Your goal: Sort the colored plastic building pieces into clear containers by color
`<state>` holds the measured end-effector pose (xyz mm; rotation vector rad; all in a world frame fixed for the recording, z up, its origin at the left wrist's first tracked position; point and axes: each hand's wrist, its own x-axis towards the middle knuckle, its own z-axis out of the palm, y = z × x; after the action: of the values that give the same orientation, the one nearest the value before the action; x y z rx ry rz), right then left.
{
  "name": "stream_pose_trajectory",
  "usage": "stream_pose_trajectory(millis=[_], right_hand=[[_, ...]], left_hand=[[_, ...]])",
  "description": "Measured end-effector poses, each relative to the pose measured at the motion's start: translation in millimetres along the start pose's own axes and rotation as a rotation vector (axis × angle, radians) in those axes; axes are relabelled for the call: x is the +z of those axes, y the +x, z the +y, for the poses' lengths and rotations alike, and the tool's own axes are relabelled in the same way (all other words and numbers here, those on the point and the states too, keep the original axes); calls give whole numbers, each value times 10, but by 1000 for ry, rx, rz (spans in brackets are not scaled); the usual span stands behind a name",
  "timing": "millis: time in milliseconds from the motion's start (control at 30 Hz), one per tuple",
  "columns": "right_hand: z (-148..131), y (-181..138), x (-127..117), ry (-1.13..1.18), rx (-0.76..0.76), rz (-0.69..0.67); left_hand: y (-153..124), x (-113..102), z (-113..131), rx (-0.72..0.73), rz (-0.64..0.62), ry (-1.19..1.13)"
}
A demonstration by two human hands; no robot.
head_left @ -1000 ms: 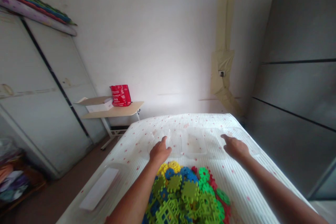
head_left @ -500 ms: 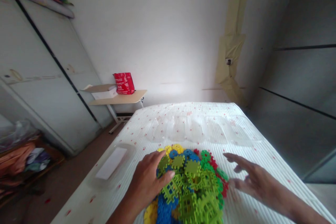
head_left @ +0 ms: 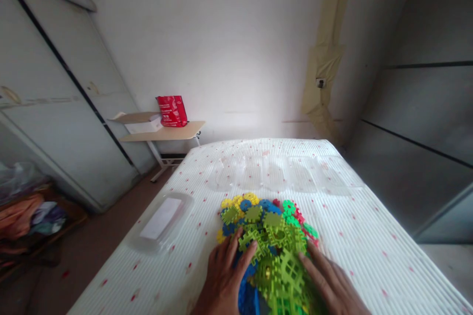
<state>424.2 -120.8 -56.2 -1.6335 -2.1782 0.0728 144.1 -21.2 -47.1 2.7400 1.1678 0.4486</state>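
A heap of plastic gear and lattice pieces [head_left: 273, 236] lies on the table in front of me, lime green on top, with blue, yellow, green and red ones around. My left hand [head_left: 229, 268] rests against the heap's left side, fingers stretched forward, thumb touching a lime green piece [head_left: 254, 243]. Along the right side lies my right hand [head_left: 328, 275], fingers extended and touching the lime green pieces. Neither hand grips a piece. The lower part of the heap is partly hidden by both hands.
Several clear plastic containers [head_left: 277, 174] stand in a row across the far part of the cloth-covered table [head_left: 369, 251]. Another clear container [head_left: 162, 221] with a white paper sits at the left. A red bag [head_left: 172, 111] and a white box [head_left: 142, 125] stand on a side table.
Both hands have come down and nearer to me, against the heap's sides. The right hand has moved left from beside the heap to touch it. The view has shifted slightly.
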Motion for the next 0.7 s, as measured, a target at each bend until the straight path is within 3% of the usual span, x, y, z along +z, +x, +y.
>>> stream_pose_trajectory(millis=[200,467,600,700], right_hand=[[-142,309,-6,146,-8,13],[-286,444,71,385,42,-19],[-326,515,56,525,51,31],[-390,608,33,609,42,96]], left_hand=[[6,63,63,71,81,-104],[87,155,192,67,178,-263],[157,199,265,2,271,-394],[206,196,360,-123,385,-548]])
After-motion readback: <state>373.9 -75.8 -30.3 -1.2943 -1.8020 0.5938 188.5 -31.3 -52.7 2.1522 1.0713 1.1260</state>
